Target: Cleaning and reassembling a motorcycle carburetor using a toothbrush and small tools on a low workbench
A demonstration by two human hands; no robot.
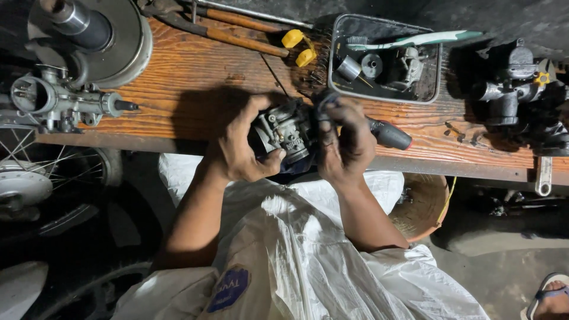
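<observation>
A small grey metal carburetor (285, 131) is held over the front edge of a worn wooden bench (195, 77). My left hand (240, 145) grips its left side, thumb under the body. My right hand (344, 142) closes over its right side, fingers dark with grease. A screwdriver with a black and red handle (388, 134) sticks out to the right from under my right hand; whether that hand grips it I cannot tell.
A metal tray (435, 89) holds small parts and a green-white toothbrush (415, 40). A second carburetor (59, 104) lies at left, an engine part (515, 89) at right. Wooden-handled tools (237, 32) and yellow pieces (299, 47) lie at back. A spoked wheel (41, 172) stands below left.
</observation>
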